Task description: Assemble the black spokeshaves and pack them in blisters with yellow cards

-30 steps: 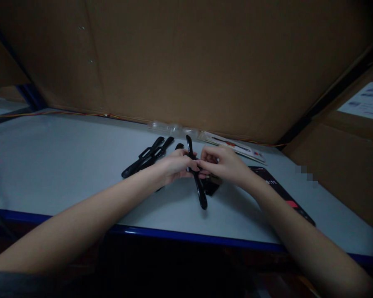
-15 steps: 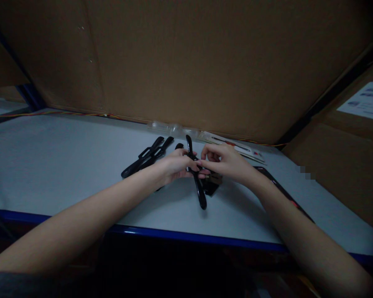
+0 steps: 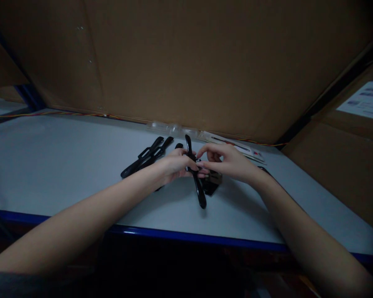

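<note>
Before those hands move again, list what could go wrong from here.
The left hand grips the long glossy black piece near its middle, with both ends jutting out, so it could pivot if pressed off-centre.
The right hand has its fingertips crowded at that same middle, so they might slip or catch the left thumb.
The small brown-and-black object sits close by the hands and could get knocked.

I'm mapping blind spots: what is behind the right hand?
Behind the right hand lies a printed card, by the cardboard wall. The hand covers some of its near edge, so whatever is printed or lying there cannot be seen.
</note>
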Demonstrator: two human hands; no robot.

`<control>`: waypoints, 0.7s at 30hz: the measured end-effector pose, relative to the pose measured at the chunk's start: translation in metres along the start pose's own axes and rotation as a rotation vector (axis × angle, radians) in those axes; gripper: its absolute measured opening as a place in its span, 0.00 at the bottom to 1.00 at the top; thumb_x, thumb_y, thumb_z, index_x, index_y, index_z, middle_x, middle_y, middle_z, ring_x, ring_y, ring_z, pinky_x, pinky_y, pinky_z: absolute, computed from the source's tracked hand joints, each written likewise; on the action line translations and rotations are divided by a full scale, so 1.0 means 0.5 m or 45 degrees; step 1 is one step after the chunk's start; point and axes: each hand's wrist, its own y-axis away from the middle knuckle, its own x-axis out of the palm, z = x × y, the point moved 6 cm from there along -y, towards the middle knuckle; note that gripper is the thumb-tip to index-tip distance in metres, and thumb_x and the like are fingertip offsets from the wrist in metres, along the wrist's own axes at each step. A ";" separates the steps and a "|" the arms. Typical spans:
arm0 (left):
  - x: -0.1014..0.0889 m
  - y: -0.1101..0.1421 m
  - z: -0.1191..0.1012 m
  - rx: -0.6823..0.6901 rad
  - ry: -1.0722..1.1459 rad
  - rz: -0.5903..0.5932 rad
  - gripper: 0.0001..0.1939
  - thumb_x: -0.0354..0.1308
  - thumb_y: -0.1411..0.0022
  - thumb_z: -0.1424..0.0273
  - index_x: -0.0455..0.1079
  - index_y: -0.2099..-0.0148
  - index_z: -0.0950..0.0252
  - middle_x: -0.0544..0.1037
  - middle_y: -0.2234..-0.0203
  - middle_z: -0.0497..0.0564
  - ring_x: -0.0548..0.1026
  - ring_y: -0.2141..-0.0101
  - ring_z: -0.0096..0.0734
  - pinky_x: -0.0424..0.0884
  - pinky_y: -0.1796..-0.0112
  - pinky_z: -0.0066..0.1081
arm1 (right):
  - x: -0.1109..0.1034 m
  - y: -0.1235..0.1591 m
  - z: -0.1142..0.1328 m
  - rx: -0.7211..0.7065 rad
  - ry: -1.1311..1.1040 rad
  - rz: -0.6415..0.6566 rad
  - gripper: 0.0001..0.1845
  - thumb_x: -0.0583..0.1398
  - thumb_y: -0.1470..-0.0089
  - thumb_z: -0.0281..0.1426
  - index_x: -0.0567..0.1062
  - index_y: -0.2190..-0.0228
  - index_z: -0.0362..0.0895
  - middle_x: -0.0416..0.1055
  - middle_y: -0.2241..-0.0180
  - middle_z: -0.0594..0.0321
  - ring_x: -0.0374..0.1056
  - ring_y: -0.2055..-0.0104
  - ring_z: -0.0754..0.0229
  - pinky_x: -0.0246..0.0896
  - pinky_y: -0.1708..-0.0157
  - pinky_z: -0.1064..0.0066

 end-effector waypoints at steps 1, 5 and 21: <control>0.001 0.000 0.000 0.006 -0.013 0.010 0.29 0.52 0.55 0.90 0.56 0.49 0.72 0.73 0.70 0.55 0.77 0.75 0.29 0.73 0.65 0.33 | 0.003 -0.001 -0.001 -0.004 0.034 0.006 0.10 0.60 0.51 0.37 0.71 0.69 0.44 0.60 0.82 0.70 0.56 0.78 0.67 0.46 0.77 0.74; -0.001 -0.005 0.004 0.027 -0.034 -0.003 0.26 0.52 0.55 0.90 0.59 0.53 0.70 0.72 0.71 0.50 0.75 0.77 0.27 0.73 0.66 0.34 | 0.025 -0.003 0.007 0.039 0.114 -0.041 0.14 0.56 0.48 0.36 0.66 0.82 0.43 0.59 0.85 0.70 0.53 0.81 0.68 0.42 0.78 0.73; 0.002 0.001 -0.006 0.018 -0.007 0.055 0.24 0.52 0.56 0.90 0.58 0.55 0.71 0.73 0.71 0.53 0.77 0.74 0.31 0.74 0.66 0.33 | -0.003 0.002 0.007 -0.066 0.041 0.028 0.12 0.60 0.49 0.35 0.73 0.62 0.44 0.61 0.79 0.69 0.58 0.76 0.66 0.50 0.74 0.73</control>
